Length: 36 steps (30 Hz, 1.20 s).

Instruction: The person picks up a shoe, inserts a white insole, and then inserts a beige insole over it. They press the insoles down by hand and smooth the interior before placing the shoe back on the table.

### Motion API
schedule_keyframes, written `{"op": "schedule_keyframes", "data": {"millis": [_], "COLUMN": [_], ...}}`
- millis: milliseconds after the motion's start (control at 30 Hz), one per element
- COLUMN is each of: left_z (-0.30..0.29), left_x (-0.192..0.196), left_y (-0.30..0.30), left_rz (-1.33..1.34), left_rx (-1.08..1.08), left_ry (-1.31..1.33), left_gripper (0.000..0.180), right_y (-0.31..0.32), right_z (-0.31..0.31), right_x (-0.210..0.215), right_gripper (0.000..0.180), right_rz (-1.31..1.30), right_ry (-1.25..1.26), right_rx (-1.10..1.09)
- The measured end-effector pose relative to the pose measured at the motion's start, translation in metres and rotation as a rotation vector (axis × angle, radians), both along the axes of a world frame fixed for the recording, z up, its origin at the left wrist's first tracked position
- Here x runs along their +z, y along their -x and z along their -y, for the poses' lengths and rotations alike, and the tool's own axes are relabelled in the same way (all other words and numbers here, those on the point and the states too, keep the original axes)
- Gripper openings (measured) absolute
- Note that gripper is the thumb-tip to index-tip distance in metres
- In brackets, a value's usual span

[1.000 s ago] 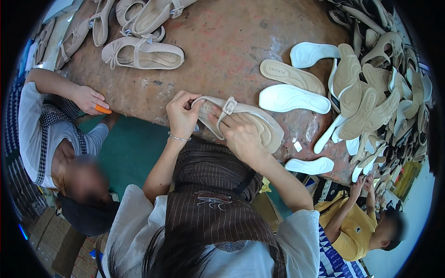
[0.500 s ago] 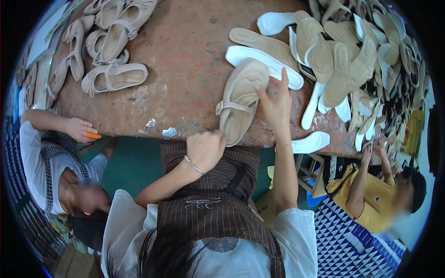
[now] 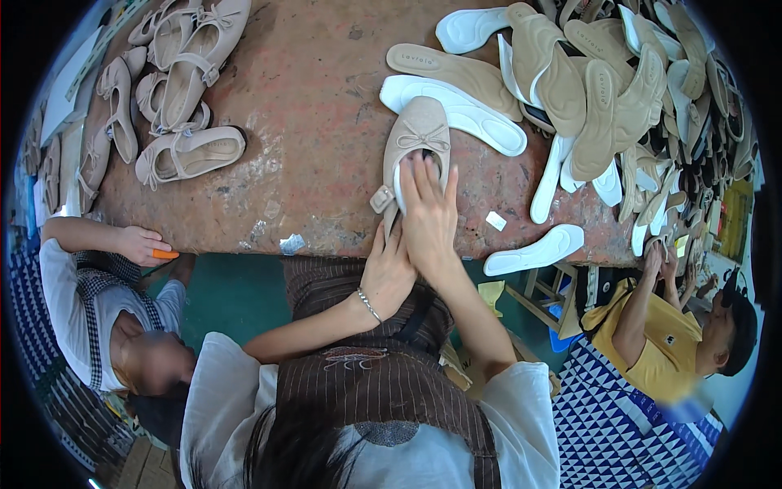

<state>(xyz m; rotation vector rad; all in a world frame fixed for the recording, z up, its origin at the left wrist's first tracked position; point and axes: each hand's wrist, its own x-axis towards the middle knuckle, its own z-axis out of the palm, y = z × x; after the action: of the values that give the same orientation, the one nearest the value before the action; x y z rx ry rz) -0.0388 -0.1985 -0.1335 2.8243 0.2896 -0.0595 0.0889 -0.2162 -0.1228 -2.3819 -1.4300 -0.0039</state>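
Observation:
A beige flat shoe [image 3: 415, 130] with a bow on its toe is in front of me near the table's front edge, toe pointing away. My right hand [image 3: 430, 218] lies over its opening, with outstretched fingers reaching inside toward the toe. A thin white edge shows along the left of the opening, probably an insole's; the rest is hidden under the hand. My left hand [image 3: 388, 277] is closed at the heel end, its fingers around the back of the shoe. The ankle strap's buckle [image 3: 381, 198] sticks out at the left. Just beyond lies a white insole [image 3: 456, 114].
A heap of beige and white insoles [image 3: 603, 106] covers the table's right side; one white insole [image 3: 535, 249] lies at the front edge. Several finished-looking beige shoes [image 3: 191, 153] stand at left. Co-workers sit left, one holding an orange-handled tool [image 3: 165, 253], and right, in yellow [image 3: 652, 326].
My right hand has moved from beside the shoe into its opening. The shoe has tilted so that its bowed toe shows. My left hand has shifted right at the heel.

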Motion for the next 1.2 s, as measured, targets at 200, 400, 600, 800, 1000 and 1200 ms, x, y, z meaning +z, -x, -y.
{"op": "schedule_keyframes", "data": {"millis": [200, 400, 600, 800, 1000, 1200], "left_z": [-0.005, -0.004, 0.003, 0.006, 0.001, -0.001], "left_x": [0.0, 0.003, -0.01, -0.021, -0.009, -0.012], "left_y": [0.002, -0.001, 0.005, 0.006, 0.003, 0.002], "left_rz": [0.039, 0.028, 0.075, 0.086, 0.111, 0.058], "left_rx": [0.034, 0.001, 0.023, 0.016, 0.025, 0.051], "left_ry": [0.029, 0.017, 0.072, 0.004, 0.049, 0.091], "left_gripper": [0.051, 0.054, 0.057, 0.06, 0.051, 0.043], "right_y": [-0.005, -0.009, 0.011, 0.02, 0.006, -0.002], "right_z": [-0.008, -0.016, 0.008, 0.007, -0.005, -0.018], "right_x": [0.014, 0.005, 0.016, 0.02, -0.002, 0.005], "right_gripper": [0.05, 0.044, 0.055, 0.056, 0.049, 0.039], "right_rz": [-0.005, -0.069, -0.131, -0.169, -0.09, 0.112], "right_ry": [-0.002, -0.016, 0.058, 0.1, 0.084, 0.108], "right_rx": [0.027, -0.052, 0.023, 0.0, -0.035, -0.066]}}
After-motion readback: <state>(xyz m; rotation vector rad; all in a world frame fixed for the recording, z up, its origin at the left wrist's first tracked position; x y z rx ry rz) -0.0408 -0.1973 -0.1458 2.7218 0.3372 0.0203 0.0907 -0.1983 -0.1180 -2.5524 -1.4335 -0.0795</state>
